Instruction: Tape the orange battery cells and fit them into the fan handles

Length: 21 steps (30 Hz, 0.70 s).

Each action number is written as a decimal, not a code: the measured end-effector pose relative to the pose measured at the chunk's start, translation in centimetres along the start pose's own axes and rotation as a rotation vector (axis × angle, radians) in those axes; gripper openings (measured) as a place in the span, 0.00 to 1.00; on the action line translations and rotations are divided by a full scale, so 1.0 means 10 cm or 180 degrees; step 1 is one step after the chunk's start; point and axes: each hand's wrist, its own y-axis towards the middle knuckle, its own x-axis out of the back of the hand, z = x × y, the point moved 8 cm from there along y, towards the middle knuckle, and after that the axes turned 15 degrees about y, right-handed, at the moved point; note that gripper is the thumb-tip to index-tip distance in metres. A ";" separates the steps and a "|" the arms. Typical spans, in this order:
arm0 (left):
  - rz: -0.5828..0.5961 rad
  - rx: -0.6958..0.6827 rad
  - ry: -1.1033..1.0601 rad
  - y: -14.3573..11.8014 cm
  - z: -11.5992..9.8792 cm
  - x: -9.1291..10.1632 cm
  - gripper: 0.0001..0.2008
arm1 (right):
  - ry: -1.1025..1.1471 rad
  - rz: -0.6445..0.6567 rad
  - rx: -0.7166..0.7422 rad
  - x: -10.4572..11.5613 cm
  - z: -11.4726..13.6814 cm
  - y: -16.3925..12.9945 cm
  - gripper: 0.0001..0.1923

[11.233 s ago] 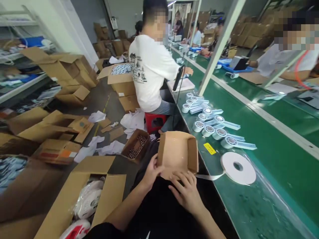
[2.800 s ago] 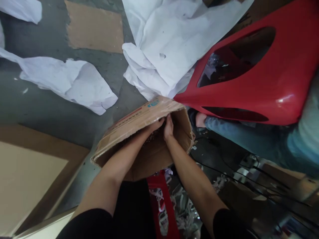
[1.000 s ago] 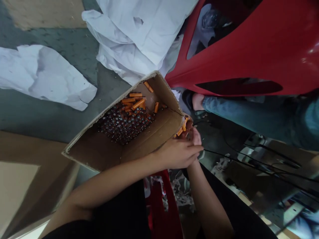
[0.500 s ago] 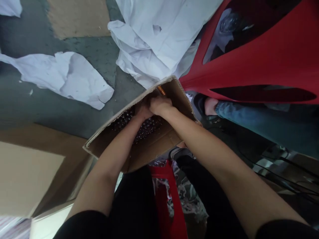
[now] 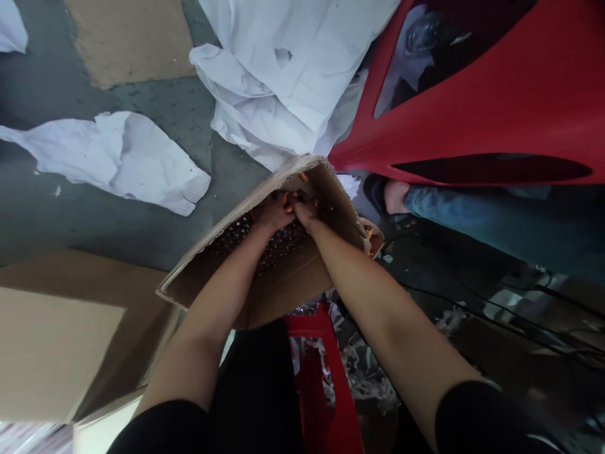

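An open brown cardboard box (image 5: pixel 293 284) on the grey floor holds small orange-sleeved cylindrical cells (image 5: pixel 265 239) standing on end. The left hand (image 5: pixel 270 211) and right hand (image 5: pixel 305 211) meet at its 12 o'clock corner, fingers curled around a few orange cells — grip partly hidden. A red plastic stool (image 5: pixel 472 107) crowds 2 o'clock; crumpled white paper (image 5: pixel 283 75) lies at 12.

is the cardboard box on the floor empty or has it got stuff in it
Not empty. The cardboard box holds many small orange cells standing on end; both hands, left hand and right hand, reach among them.

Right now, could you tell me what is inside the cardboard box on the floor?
Orange batteries, gripped by both hands, above dark packed cell ends in the cardboard box. The arms cover the rest.
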 end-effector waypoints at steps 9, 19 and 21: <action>-0.0023 -0.0067 -0.0269 -0.21 0.08 0.18 0.24 | 0.0224 0.1036 0.0328 -0.41 0.16 -0.16 0.11; 0.0146 -0.0087 0.0433 -0.30 0.16 0.18 0.35 | 0.0504 0.1088 0.0324 -0.53 0.16 -0.04 0.10; 0.0203 -0.0111 0.0205 -0.31 0.13 0.16 0.35 | 0.1063 0.0820 0.0299 -0.38 0.09 -0.04 0.10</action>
